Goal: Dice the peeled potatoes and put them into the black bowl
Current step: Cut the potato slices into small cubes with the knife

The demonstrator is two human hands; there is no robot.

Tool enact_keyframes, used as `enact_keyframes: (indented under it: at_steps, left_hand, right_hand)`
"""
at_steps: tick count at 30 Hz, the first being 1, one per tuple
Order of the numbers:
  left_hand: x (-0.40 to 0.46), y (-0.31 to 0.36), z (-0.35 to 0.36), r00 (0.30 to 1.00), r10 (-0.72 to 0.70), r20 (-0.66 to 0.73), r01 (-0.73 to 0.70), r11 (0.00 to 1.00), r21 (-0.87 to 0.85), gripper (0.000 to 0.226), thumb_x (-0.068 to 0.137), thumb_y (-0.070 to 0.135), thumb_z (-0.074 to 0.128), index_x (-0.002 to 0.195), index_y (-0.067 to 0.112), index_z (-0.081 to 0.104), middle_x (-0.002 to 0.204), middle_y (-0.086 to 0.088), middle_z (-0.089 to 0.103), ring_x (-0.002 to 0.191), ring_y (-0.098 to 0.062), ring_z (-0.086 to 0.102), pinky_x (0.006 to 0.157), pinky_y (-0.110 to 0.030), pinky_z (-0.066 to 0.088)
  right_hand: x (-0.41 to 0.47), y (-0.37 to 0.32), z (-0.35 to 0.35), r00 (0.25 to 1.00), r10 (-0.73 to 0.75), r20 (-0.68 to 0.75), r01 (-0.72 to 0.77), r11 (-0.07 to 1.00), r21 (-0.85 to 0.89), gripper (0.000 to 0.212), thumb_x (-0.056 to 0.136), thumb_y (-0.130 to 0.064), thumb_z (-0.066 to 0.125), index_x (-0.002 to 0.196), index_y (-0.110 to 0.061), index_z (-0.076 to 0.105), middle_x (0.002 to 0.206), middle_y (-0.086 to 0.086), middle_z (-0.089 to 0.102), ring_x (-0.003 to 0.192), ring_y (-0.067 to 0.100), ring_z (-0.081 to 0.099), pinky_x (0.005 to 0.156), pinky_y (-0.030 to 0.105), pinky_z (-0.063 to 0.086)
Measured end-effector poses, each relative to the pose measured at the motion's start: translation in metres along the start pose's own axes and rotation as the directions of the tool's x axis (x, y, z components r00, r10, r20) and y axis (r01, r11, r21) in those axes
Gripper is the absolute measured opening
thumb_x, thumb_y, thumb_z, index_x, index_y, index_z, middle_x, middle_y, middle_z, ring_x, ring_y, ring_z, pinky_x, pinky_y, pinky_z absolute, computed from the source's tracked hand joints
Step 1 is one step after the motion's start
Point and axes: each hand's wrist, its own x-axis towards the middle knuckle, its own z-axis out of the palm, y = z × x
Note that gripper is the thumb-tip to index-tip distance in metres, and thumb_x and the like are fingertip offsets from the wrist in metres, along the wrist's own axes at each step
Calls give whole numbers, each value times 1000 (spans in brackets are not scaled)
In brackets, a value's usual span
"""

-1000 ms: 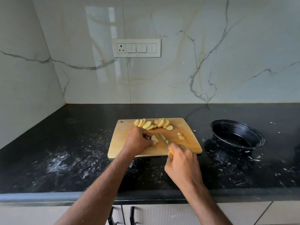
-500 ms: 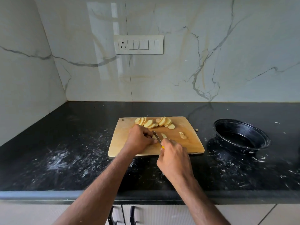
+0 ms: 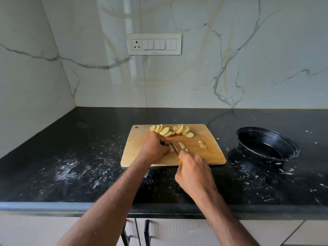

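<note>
While the left hand [image 3: 156,148] curled over a potato piece [image 3: 170,150] at the cutting board's [image 3: 134,148] centre, the right hand [image 3: 193,169] gripped a yellow-handled knife [image 3: 174,148], its blade beside those fingers. Potato slices [image 3: 170,130] lay at the board's 12 o'clock edge; the black bowl [image 3: 268,144] sat on the tabletop [image 3: 88,139] at 3 o'clock.

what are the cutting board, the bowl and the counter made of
Cutting board: looks like wood, matt tan with faint grain.
Black bowl: probably glossy plastic or coated metal; its rim shines.
Counter: seems polished black stone, reflecting the wall.
</note>
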Motion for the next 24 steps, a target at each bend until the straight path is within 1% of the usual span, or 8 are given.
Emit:
enact_keyframes:
  at_steps: [3, 6, 10, 12, 14, 18, 21, 24]
  left_hand:
    - [-1, 0, 2, 1000, 0, -7, 0, 1000, -2, 17, 74, 11, 88, 89, 13, 80, 82, 4, 73, 79, -10, 65, 63, -16, 48]
    - [-2, -1, 3, 1000, 10, -10, -10, 1000, -1, 16, 76, 14, 87, 90, 15, 80, 83, 6, 72, 78, -8, 63, 60, -14, 45]
    - [-4, -6, 3, 998, 51, -27, -51, 998, -21, 21, 77, 15, 86, 97, 14, 80, 91, 4, 75, 83, -7, 65, 67, -15, 50]
    - [-7, -8, 3, 996, 84, -41, -85, 996, -13, 22, 78, 15, 85, 99, 14, 80, 95, 6, 75, 81, -1, 63, 70, -11, 52]
    - [-10, -8, 3, 993, 78, -86, -81, 996, -34, 19, 81, 15, 83, 100, 16, 80, 93, 11, 72, 79, 4, 60, 66, -5, 48]
    - [-13, -8, 2, 983, 10, -183, -39, 987, -154, 6, 91, 19, 73, 90, 20, 79, 83, 11, 74, 80, -4, 66, 66, -14, 47]
    - [-11, -10, 2, 981, 21, -195, -49, 989, -139, 13, 93, 17, 69, 86, 17, 79, 82, 9, 73, 81, -7, 66, 64, -12, 46]
    - [-11, -10, 2, 985, 55, -165, -72, 993, -98, 12, 93, 15, 68, 89, 18, 79, 84, 8, 74, 82, -7, 66, 69, -15, 49]
  right_hand:
    - [-8, 1, -3, 1000, -14, 15, 14, 1000, -11, 15, 90, -15, 60, 104, -20, 60, 92, -1, 68, 78, 15, 64, 68, 25, 52]
    - [-18, 8, -11, 1000, -4, 5, 4, 1000, -4, 7, 91, -16, 61, 96, -20, 60, 86, -6, 67, 71, 10, 56, 61, 19, 38]
    - [-27, 15, -16, 996, 53, -66, -54, 998, -13, 4, 89, -19, 62, 91, -22, 60, 80, -6, 66, 64, 13, 54, 60, 23, 34]
    - [-27, 15, -14, 993, 60, -99, -61, 998, -8, 5, 88, -18, 64, 91, -21, 62, 79, -6, 68, 64, 13, 60, 59, 22, 36]
    - [-25, 12, -15, 991, 56, -122, -55, 998, 9, 7, 87, -16, 67, 92, -20, 64, 79, -6, 69, 65, 11, 63, 58, 19, 38]
    - [-19, -3, -13, 994, 14, -105, -12, 1000, 18, 12, 89, -17, 65, 101, -19, 66, 88, -5, 71, 72, 10, 65, 57, 13, 39]
    - [-13, -13, -7, 997, -24, -66, 23, 1000, -12, 20, 90, -18, 62, 110, -19, 65, 99, -3, 72, 81, 12, 68, 65, 21, 53]
    - [-9, -12, -7, 997, 31, -71, -33, 999, -22, 22, 89, -18, 61, 111, -20, 65, 102, -2, 73, 82, 15, 70, 69, 27, 57]
